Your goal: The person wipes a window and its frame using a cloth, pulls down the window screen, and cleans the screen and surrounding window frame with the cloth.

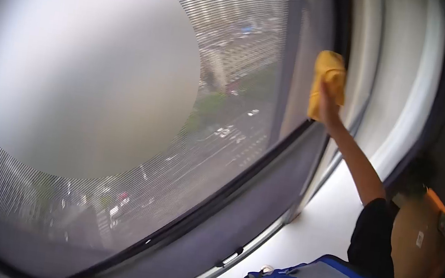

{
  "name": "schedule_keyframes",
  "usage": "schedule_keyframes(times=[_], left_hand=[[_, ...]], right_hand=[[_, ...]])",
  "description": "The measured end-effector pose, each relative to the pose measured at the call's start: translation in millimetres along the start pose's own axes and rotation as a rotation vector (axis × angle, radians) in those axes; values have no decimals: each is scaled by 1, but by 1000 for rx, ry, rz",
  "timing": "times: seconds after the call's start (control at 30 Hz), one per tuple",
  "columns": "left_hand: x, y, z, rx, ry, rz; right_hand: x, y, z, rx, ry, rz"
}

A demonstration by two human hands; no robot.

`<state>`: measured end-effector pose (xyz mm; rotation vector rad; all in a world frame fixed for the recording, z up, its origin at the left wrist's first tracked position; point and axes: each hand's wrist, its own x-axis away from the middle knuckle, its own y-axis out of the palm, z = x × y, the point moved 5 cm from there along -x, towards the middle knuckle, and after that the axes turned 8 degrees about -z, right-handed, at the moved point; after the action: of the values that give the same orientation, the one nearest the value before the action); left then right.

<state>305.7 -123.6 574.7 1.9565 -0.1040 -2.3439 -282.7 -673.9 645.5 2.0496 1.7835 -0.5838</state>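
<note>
My right hand (328,105) is closed on a folded yellow cloth (330,69), with the arm stretched up and out. The cloth lies at the dark right-hand edge of the window frame (344,20), beside a fine mesh screen (241,79). Motion blurs the hand slightly, and the cloth covers part of its fingers. My left hand cannot be made out; only a tiny pinkish patch shows at the bottom edge, too small to name.
Below the screen runs a dark frame bar (208,202), then a white sill (300,233). A pale wall (406,67) curves up at right. A brown object (417,238) stands behind my arm. A blurred grey disc covers the upper left. Far below the window is a road with vehicles.
</note>
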Motion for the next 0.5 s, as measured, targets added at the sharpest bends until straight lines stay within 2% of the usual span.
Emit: schedule_keyframes(times=[0.03,0.07,0.13,0.2,0.3,0.4,0.47,0.5], left_hand=[[0,-6,-2,-225,-25,-32],[0,-12,-3,-450,-43,-64],[-2,-6,5,-451,-116,-75],[-2,-3,18,-467,-120,-154],[2,-3,15,-420,-26,-232],[6,-7,13,-339,35,-270],[4,-13,12,-271,47,-306],[3,-18,8,-278,88,-359]], right_hand=[[-10,1,-7,-113,-19,109],[10,30,-77,-316,-37,183],[-8,50,-123,-487,-22,293],[-37,87,-193,-463,-145,147],[-46,156,-332,-41,-561,245],[19,278,-453,73,-840,310],[99,364,-514,42,-973,239],[154,409,-534,-23,-1037,135]])
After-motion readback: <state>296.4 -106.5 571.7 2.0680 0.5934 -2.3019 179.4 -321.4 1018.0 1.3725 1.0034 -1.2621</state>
